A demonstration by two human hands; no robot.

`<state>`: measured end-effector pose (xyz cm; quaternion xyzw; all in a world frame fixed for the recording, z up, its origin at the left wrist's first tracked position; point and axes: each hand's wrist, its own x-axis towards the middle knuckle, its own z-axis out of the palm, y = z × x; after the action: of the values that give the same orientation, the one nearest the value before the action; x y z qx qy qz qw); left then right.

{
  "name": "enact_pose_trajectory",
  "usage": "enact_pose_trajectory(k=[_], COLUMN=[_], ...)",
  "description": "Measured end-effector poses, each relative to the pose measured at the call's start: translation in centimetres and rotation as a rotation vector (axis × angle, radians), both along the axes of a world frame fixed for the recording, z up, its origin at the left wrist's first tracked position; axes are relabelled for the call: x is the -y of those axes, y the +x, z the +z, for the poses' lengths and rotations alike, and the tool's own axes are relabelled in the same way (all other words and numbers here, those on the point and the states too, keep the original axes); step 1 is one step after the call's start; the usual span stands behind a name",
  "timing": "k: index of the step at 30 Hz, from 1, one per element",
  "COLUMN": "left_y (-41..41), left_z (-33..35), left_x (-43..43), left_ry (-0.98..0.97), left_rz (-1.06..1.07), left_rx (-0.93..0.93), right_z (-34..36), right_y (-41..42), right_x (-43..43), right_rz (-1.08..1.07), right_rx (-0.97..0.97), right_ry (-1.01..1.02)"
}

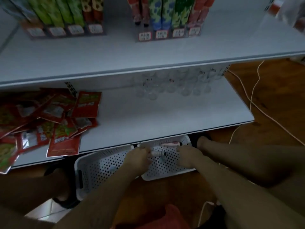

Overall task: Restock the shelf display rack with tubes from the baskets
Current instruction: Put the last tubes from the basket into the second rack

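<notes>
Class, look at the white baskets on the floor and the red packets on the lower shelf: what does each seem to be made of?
White baskets: probably moulded plastic, matt, judging by the regular punched holes and rounded rims.
Red packets: apparently glossy printed film or foil, flat and creased, with shiny edges catching light. The blur leaves the exact material open.

dim | soft motion blur | wide-angle bending at edges
</notes>
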<state>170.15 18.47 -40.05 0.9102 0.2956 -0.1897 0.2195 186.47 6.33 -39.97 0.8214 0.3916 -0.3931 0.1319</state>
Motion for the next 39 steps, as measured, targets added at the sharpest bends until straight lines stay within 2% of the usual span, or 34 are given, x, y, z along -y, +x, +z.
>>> enact_pose_trajectory(k=[11, 17, 20, 23, 28, 30, 33, 36, 39], left_y=[4.8, 6.4, 6.4, 6.7, 6.9, 7.2, 7.2, 6.8, 6.6], left_z=[-6.2, -9.7, -11.0, -11.9, -13.6, -13.5, -13.1, -12.2, -10.1], left_x=[1.4, 1.3, 1.3, 0.8, -0.1, -0.5, -1.0, -1.5, -2.2], left_ry=[-0.125, -0.021, 0.002, 0.067, 0.157, 0.174, 0.142, 0.148, 0.01], left_rz=[-0.104, -0.179, -0.163, -0.2, -0.308, -0.334, -0.312, -0.348, -0.247], left_rx=[-0.121, -0.257, -0.256, -0.332, -0.423, -0.409, -0.342, -0.279, -0.238], right_z=[-6.7, -10.6, -11.2, -12.4, -13.3, -13.5, -13.0, -11.9, -10.1], right_y=[1.3, 2.7, 3.0, 2.5, 0.8, 0.4, 0.5, 1.3, 1.8], right_x=[-2.9, -3.6, -3.9, -3.3, -1.8, -1.8, -2.1, -2.2, -1.9], right_rz=[0.046, 0.095, 0.14, 0.161, 0.054, -0.062, -0.194, -0.367, -0.524], right_rx=[-0.047, 0.04, 0.116, 0.146, 0.143, 0.094, -0.006, -0.193, -0.28], right_ry=[-0.033, 0.061, 0.031, -0.014, 0.013, 0.036, 0.066, 0.089, 0.13])
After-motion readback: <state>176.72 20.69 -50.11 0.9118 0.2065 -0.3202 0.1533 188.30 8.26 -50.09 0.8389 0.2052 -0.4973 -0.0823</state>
